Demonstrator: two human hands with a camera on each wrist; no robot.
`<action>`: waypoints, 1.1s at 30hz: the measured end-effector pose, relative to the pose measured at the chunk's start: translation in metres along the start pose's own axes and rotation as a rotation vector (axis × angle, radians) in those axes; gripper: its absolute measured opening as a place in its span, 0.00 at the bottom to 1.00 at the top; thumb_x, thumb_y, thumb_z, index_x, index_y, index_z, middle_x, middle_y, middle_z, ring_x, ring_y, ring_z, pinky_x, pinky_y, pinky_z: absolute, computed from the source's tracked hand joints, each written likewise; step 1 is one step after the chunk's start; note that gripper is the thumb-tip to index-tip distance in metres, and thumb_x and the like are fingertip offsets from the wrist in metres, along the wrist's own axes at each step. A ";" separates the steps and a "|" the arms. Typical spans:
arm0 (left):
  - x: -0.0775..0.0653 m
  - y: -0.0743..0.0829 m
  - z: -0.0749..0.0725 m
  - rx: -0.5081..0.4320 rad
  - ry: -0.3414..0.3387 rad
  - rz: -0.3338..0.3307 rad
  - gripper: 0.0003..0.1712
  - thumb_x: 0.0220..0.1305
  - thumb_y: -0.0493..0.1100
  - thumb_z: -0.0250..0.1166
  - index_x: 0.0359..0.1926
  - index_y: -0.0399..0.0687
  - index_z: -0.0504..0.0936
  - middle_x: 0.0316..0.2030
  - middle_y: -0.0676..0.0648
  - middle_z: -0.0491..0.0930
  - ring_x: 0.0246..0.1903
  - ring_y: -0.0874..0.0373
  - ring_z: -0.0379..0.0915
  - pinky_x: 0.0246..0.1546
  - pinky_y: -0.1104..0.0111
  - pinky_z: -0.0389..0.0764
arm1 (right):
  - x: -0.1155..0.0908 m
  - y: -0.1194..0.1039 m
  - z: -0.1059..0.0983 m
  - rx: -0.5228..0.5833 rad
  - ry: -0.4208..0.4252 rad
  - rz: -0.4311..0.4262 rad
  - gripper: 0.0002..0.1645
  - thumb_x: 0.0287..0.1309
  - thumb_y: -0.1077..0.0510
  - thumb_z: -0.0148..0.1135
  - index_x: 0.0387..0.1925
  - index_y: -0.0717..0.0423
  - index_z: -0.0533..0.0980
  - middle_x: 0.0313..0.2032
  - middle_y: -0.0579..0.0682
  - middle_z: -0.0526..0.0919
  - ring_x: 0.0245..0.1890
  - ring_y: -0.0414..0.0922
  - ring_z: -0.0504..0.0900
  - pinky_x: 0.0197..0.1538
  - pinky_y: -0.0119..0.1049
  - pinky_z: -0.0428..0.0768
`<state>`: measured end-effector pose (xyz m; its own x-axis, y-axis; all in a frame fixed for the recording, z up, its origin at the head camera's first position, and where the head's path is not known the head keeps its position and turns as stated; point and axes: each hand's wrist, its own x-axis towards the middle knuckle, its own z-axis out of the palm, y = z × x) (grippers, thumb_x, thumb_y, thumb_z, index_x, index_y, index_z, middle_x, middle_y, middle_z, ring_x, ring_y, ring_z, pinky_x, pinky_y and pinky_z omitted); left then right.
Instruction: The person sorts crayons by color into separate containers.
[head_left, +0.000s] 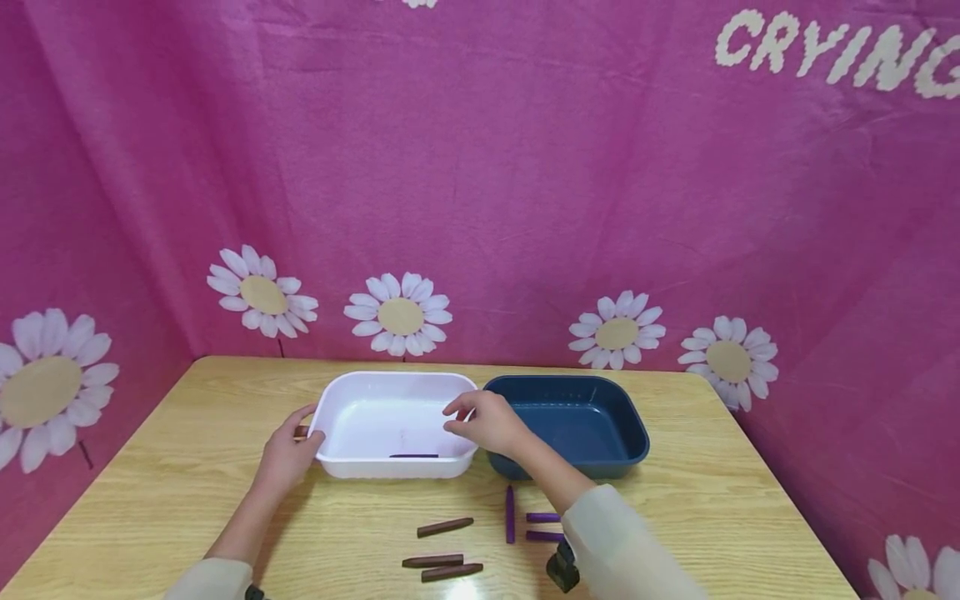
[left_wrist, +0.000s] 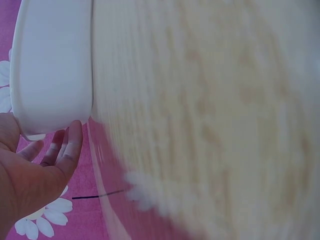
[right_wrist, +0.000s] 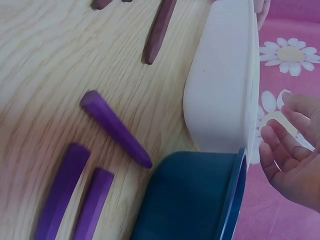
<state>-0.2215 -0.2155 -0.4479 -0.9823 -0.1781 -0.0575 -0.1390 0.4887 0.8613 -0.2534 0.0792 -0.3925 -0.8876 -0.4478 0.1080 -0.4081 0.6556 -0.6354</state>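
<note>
My left hand [head_left: 288, 450] grips the left end of a white plastic tub [head_left: 393, 469], its thumb at the rim and fingers against the outer side. The left wrist view shows those fingers bent at the tub's corner. Over the tub's right side hovers my right hand [head_left: 487, 422], fingers loosely bent and nothing between them. A dark crayon [head_left: 414, 456] lies inside the tub near its front wall. Several brown crayons [head_left: 445, 527] are on the table before the tub. To their right lie purple crayons [head_left: 510, 515], two of them partly hidden by my right arm in the head view.
A dark blue tub [head_left: 633, 454] stands against the white tub's right side, with my right forearm across its front left part. Both sit on a light wooden table [head_left: 720, 517]. A pink cloth [head_left: 480, 208] with daisies hangs behind and at the sides.
</note>
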 end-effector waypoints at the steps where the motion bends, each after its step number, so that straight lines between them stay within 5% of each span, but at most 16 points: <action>1: 0.000 0.000 0.000 0.001 0.001 -0.002 0.31 0.65 0.38 0.51 0.68 0.36 0.58 0.50 0.28 0.70 0.45 0.42 0.72 0.35 0.65 0.85 | -0.002 0.000 -0.001 0.000 0.002 -0.001 0.13 0.53 0.56 0.65 0.39 0.58 0.82 0.30 0.49 0.82 0.29 0.40 0.75 0.31 0.27 0.74; 15: 0.001 -0.002 -0.001 0.008 0.012 0.004 0.31 0.64 0.38 0.51 0.67 0.36 0.58 0.49 0.28 0.71 0.44 0.43 0.73 0.33 0.67 0.85 | -0.034 0.004 -0.022 0.058 -0.001 -0.047 0.14 0.54 0.56 0.65 0.42 0.58 0.82 0.32 0.48 0.80 0.28 0.38 0.72 0.29 0.25 0.74; 33: -0.001 -0.002 0.000 0.003 0.009 0.006 0.31 0.63 0.37 0.51 0.67 0.36 0.59 0.48 0.28 0.71 0.44 0.43 0.73 0.33 0.68 0.85 | -0.078 0.031 -0.039 0.035 -0.039 -0.001 0.13 0.53 0.52 0.66 0.39 0.53 0.82 0.31 0.43 0.81 0.31 0.38 0.73 0.29 0.26 0.74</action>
<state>-0.2207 -0.2163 -0.4495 -0.9819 -0.1832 -0.0481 -0.1340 0.4924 0.8600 -0.2053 0.1583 -0.3903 -0.8777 -0.4727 0.0794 -0.4009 0.6332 -0.6620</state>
